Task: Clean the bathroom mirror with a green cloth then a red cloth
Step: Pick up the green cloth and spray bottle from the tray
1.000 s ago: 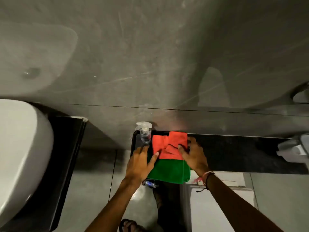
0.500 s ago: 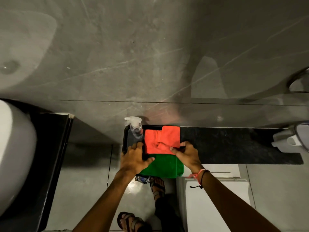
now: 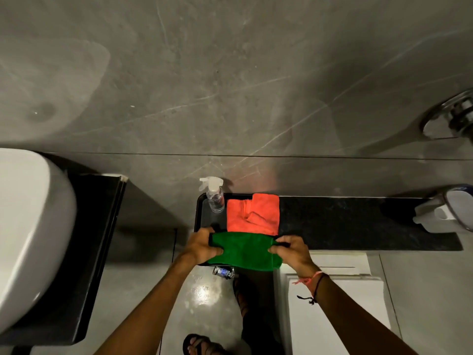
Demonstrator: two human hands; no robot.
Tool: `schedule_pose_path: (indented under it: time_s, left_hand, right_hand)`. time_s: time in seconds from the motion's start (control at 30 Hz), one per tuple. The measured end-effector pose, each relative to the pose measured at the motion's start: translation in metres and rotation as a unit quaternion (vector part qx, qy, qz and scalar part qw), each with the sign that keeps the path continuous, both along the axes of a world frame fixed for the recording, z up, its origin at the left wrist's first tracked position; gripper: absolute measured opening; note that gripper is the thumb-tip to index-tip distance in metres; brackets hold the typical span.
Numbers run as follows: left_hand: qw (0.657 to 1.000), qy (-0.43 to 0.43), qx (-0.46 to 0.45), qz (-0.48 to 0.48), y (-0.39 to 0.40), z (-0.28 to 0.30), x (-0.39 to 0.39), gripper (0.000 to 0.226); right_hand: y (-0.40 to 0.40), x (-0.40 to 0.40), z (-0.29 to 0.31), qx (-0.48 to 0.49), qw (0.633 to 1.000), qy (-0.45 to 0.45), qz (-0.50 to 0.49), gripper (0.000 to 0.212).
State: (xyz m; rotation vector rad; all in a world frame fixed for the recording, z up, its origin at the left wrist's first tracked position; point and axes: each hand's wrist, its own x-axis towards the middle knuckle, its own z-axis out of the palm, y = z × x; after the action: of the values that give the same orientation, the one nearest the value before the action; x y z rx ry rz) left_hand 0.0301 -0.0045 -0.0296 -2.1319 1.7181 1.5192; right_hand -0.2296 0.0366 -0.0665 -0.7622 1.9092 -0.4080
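A folded green cloth (image 3: 245, 251) lies at the near edge of a dark tray (image 3: 202, 213) on a black stone ledge. My left hand (image 3: 201, 245) pinches its left edge and my right hand (image 3: 291, 251) pinches its right edge. Just behind it a folded red cloth (image 3: 252, 216) rests on the tray, touching the green one. A small clear spray bottle (image 3: 215, 198) stands at the tray's back left corner against the wall. No mirror surface is clearly in view.
The black stone ledge (image 3: 358, 224) runs right to a white holder (image 3: 440, 216). A white basin (image 3: 30, 231) on a black counter sits at the left. A white lidded bin (image 3: 332, 303) and my sandalled foot are below. A grey wall fills the top.
Both hands have come off the red cloth, moved toward me and taken hold of the green cloth's two edges. The red cloth now lies uncovered.
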Motion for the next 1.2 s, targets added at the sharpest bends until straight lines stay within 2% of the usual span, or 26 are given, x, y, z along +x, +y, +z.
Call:
schedule_pose_path:
  time_s: [0.03, 0.1, 0.2, 0.23, 0.3, 0.37, 0.4, 0.47, 0.5, 0.57, 0.63, 0.67, 0.7, 0.77, 0.83, 0.9, 1.0, 1.1, 1.2]
  left_hand:
    - [0.999, 0.026, -0.011, 0.022, 0.002, 0.005, 0.002, 0.042]
    - [0.992, 0.096, -0.030, 0.079, 0.006, 0.019, 0.009, 0.041]
    - [0.955, 0.229, -0.068, 0.176, 0.008, 0.049, 0.029, 0.048]
    - [0.938, 0.265, -0.086, 0.206, 0.010, 0.059, 0.037, 0.050]
    - [0.887, 0.347, -0.117, 0.280, 0.016, 0.080, 0.052, 0.055]
    - [0.805, 0.451, -0.137, 0.360, 0.019, 0.093, 0.064, 0.058]
    - [0.765, 0.495, -0.148, 0.385, 0.020, 0.099, 0.068, 0.054]
    - [0.714, 0.538, -0.181, 0.411, 0.021, 0.114, 0.078, 0.038]
    - [0.705, 0.535, -0.197, 0.422, 0.021, 0.121, 0.081, 0.031]
    - [0.710, 0.489, -0.235, 0.449, 0.020, 0.133, 0.089, 0.021]
    - [0.734, 0.426, -0.277, 0.451, 0.021, 0.139, 0.099, 0.014]
    - [0.750, 0.393, -0.295, 0.443, 0.022, 0.143, 0.104, 0.010]
    - [0.761, 0.363, -0.310, 0.439, 0.025, 0.145, 0.109, 0.009]
    - [0.758, 0.332, -0.330, 0.454, 0.029, 0.147, 0.123, 0.012]
    - [0.738, 0.325, -0.336, 0.487, 0.032, 0.151, 0.137, 0.018]
    - [0.701, 0.349, -0.337, 0.523, 0.034, 0.156, 0.147, 0.017]
    - [0.660, 0.384, -0.340, 0.550, 0.032, 0.167, 0.157, 0.018]
    - [0.655, 0.368, -0.343, 0.563, 0.030, 0.182, 0.166, 0.022]
    - [0.655, 0.370, -0.344, 0.562, 0.026, 0.209, 0.175, 0.026]
  right_hand:
    - [0.001, 0.003, 0.004, -0.002, 1.000, -0.027, -0.009, 0.013]
    - [0.001, 0.007, 0.014, -0.004, 0.997, -0.069, -0.030, 0.013]
    - [-0.001, 0.017, 0.033, 0.023, 0.982, -0.170, -0.073, 0.006]
    - [-0.002, 0.021, 0.039, 0.038, 0.971, -0.222, -0.086, 0.011]
    - [-0.004, 0.033, 0.049, 0.062, 0.948, -0.305, -0.070, 0.027]
    - [-0.007, 0.047, 0.056, 0.072, 0.933, -0.353, -0.016, 0.027]
    - [-0.010, 0.055, 0.059, 0.073, 0.928, -0.364, 0.011, 0.026]
    - [-0.020, 0.075, 0.070, 0.061, 0.931, -0.350, 0.082, 0.030]
    - [-0.027, 0.085, 0.074, 0.030, 0.943, -0.312, 0.114, 0.030]
    - [-0.043, 0.103, 0.074, -0.113, 0.970, -0.180, 0.121, 0.022]
    - [-0.059, 0.117, 0.078, -0.236, 0.964, -0.073, 0.094, 0.029]
    - [-0.066, 0.123, 0.081, -0.264, 0.959, -0.054, 0.091, 0.037]
    - [-0.071, 0.128, 0.083, -0.283, 0.953, -0.048, 0.099, 0.044]
    - [-0.083, 0.138, 0.085, -0.315, 0.939, -0.051, 0.131, 0.050]
    - [-0.092, 0.148, 0.082, -0.334, 0.931, -0.065, 0.135, 0.047]
    - [-0.100, 0.155, 0.076, -0.345, 0.926, -0.067, 0.138, 0.036]
    - [-0.108, 0.154, 0.062, -0.369, 0.906, -0.033, 0.205, 0.028]
    - [-0.111, 0.151, 0.063, -0.364, 0.891, -0.022, 0.271, 0.031]
    - [-0.102, 0.160, 0.092, -0.423, 0.861, -0.034, 0.281, 0.033]
